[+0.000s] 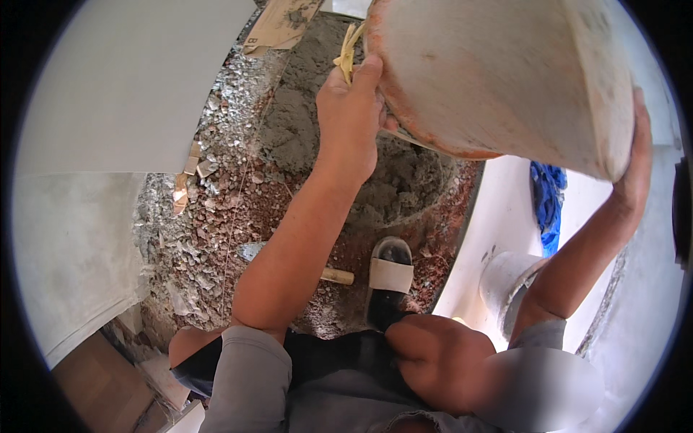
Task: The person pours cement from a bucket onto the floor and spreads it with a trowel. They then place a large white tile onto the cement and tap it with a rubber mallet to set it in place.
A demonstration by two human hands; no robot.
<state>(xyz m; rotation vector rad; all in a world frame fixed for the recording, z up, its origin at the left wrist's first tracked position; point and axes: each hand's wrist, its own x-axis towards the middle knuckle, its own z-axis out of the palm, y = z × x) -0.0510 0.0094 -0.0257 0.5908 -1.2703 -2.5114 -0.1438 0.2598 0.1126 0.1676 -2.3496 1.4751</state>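
A large whitish bucket (491, 72) with an orange-stained rim is held tilted on its side at the upper right. My left hand (351, 105) grips it at the rim, beside a yellow tie or cord (348, 52). Against the base end, my right hand (639, 144) supports it, fingers partly hidden. The bucket's inside faces away and cannot be seen. Grey wet mortar (292, 119) lies on the ground under and beside the rim. Below my left forearm is a trowel, its wooden handle (338, 276) and metal blade (250, 250) showing on either side.
Gravel and reddish rubble (216, 238) cover the ground, with a string stretched across. Cardboard (281, 25) lies at the far end. A pale wall (123, 94) stands left. On the right are a second white bucket (498, 281) and blue plastic (548, 202). My sandalled foot (391, 270) is near the mortar.
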